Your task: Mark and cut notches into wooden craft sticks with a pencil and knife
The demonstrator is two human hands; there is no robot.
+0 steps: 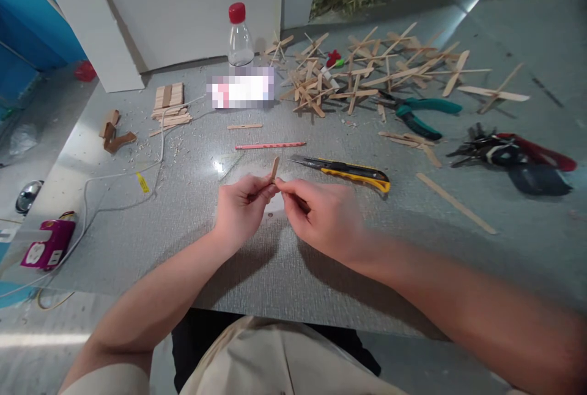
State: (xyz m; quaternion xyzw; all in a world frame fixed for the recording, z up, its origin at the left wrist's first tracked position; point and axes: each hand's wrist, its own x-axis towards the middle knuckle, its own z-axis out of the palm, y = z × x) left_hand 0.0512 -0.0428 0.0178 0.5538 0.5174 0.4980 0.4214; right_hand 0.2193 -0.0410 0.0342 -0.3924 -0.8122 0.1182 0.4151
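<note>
A short wooden stick (275,167) stands up between my fingertips, close to the middle of the table. My left hand (243,202) pinches its lower part. Fingers of my right hand (321,211) are closed at the same spot, touching the stick's lower end; whether they hold something else is hidden. Just beyond my right hand lies a yellow and black utility knife (351,172). A pink pencil (270,145) lies past my hands, with a small wooden stick (244,126) behind it.
Crossed wooden-stick pieces (312,92) crowd the back right, near green pliers (415,115). Keys (486,147) lie at right. A bottle (241,43) stands behind a blurred bright object. Stacked sticks (169,98), a white cable (162,138) and a purple box (49,244) are left.
</note>
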